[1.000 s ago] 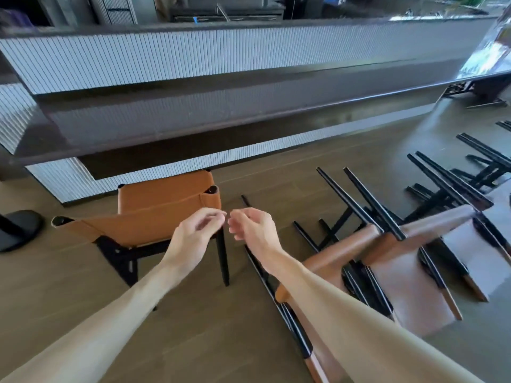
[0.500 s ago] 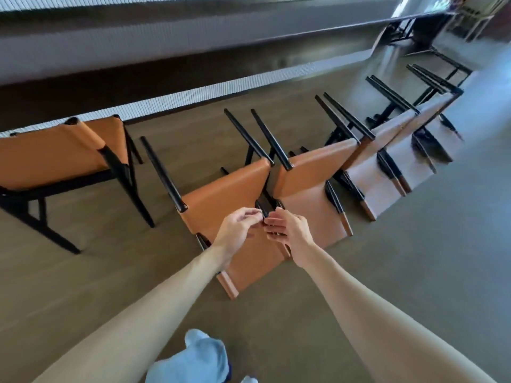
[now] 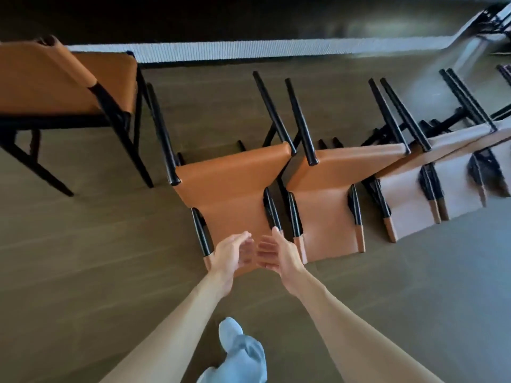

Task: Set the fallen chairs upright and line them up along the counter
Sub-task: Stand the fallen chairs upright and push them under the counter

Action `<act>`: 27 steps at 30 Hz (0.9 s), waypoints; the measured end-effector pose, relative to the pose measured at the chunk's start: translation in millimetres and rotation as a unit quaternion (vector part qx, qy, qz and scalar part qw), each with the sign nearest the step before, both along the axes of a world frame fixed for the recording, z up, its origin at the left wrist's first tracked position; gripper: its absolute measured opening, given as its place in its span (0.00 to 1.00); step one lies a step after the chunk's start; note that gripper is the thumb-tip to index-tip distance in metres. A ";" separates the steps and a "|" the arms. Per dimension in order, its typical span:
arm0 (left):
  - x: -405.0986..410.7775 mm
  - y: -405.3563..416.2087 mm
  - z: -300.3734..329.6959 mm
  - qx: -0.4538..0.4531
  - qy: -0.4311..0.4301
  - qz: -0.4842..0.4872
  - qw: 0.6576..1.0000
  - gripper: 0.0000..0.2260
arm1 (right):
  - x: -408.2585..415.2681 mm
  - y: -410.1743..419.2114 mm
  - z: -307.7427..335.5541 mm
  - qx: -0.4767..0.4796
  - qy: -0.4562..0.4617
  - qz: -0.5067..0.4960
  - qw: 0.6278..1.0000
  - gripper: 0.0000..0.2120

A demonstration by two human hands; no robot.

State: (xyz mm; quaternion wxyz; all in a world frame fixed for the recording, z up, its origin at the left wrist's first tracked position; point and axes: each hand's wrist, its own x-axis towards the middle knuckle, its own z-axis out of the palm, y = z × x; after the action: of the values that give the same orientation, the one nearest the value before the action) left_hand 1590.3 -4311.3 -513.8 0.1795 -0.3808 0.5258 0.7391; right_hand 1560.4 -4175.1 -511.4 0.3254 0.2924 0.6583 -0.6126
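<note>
Chairs are the job here: one upright chair [image 3: 63, 78] stands at the upper left of the frame, close to the counter base [image 3: 249, 49], and a row of fallen ones lies across the middle and right with black legs pointing up toward the counter. Going left to right, the nearest fallen chair [image 3: 232, 194] sits at centre, a second fallen chair [image 3: 326, 205] lies just beside it, and a third fallen chair [image 3: 414, 186] follows. Further right the shapes blur, so at least three are down, probably more; one is up.

At lower centre, the left hand [image 3: 231, 257] and the right hand [image 3: 276, 257] hover over the backrest end of the nearest fallen chair, fingers spread and relaxed, grasping nothing.

The likely trouble lies in the tight packing. Lifting the nearest chair could catch its frame on the second one's legs, dragging or knocking it. A grip on the smooth leather instead of the frame might slip. The person's foot [image 3: 240, 352] at bottom centre stands close behind and could be struck.
</note>
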 end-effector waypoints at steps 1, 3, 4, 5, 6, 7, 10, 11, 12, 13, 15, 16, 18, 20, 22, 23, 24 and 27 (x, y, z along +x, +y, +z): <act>5.0 1.5 -12.2 0.017 -0.021 0.028 0.999 0.12 | -5.6 5.3 -11.5 0.003 -0.012 0.016 1.000 0.23; 14.6 2.3 -32.1 0.036 -0.069 0.073 0.994 0.13 | -14.2 15.2 -33.0 0.018 -0.037 0.037 0.998 0.23; 19.1 2.8 -42.2 0.039 -0.087 0.093 0.991 0.15 | -16.8 20.0 -44.0 0.026 -0.052 0.040 0.998 0.23; 22.6 3.6 -51.1 0.043 -0.100 0.113 0.988 0.16 | -17.8 25.0 -53.5 0.027 -0.066 0.035 0.997 0.23; 24.8 5.3 -60.4 0.046 -0.107 0.129 0.985 0.18 | -18.6 30.0 -63.8 0.023 -0.081 0.026 0.996 0.24; 25.4 8.3 -71.7 0.045 -0.112 0.141 0.983 0.20 | -19.9 34.7 -75.4 0.017 -0.093 0.016 0.995 0.25; 19.8 21.0 -108.0 0.035 -0.128 0.160 0.978 0.23 | -24.9 46.8 -113.7 0.012 -0.114 0.013 0.993 0.26; 16.1 27.9 -124.6 0.035 -0.128 0.172 0.976 0.24 | -27.5 50.1 -130.1 0.013 -0.119 0.020 0.993 0.26; 14.4 34.9 -141.8 0.034 -0.129 0.184 0.974 0.23 | -29.6 52.8 -148.6 0.014 -0.125 0.031 0.992 0.27; 12.9 43.8 -164.5 0.036 -0.132 0.197 0.971 0.23 | -31.4 56.7 -174.2 0.011 -0.133 0.040 0.990 0.27; 16.6 65.0 -210.2 0.040 -0.147 0.224 0.963 0.23 | -31.5 66.4 -224.8 0.001 -0.160 0.041 0.986 0.30; 18.6 75.5 -239.5 0.043 -0.151 0.237 0.959 0.24 | -32.4 69.7 -253.5 -0.009 -0.171 0.040 0.984 0.32; 24.5 96.2 -300.0 0.058 -0.172 0.275 0.944 0.25 | -31.8 77.1 -313.7 -0.025 -0.196 0.035 0.980 0.36; 31.8 114.1 -358.9 0.079 -0.200 0.312 0.925 0.30 | -27.1 88.7 -370.6 -0.041 -0.212 0.004 0.976 0.38; 38.3 128.4 -413.3 0.104 -0.204 0.344 0.910 0.34 | -22.8 103.0 -424.4 -0.057 -0.223 -0.032 0.973 0.39; 41.0 134.7 -442.8 0.111 -0.202 0.361 0.904 0.35 | -21.8 110.2 -452.5 -0.062 -0.226 -0.050 0.971 0.39; 43.4 139.9 -470.3 0.117 -0.202 0.376 0.897 0.36 | -20.5 117.7 -479.0 -0.067 -0.230 -0.066 0.969 0.40; 38.1 150.6 -549.3 0.145 -0.182 0.425 0.875 0.41 | -20.3 134.0 -558.0 -0.098 -0.232 -0.121 0.960 0.41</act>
State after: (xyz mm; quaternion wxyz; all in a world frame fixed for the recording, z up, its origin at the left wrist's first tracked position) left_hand 1628.4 -4160.7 -1063.1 -0.0067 -0.6650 0.1585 0.7298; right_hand 1540.1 -4041.1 -1069.4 0.4199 0.4707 0.4610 -0.6241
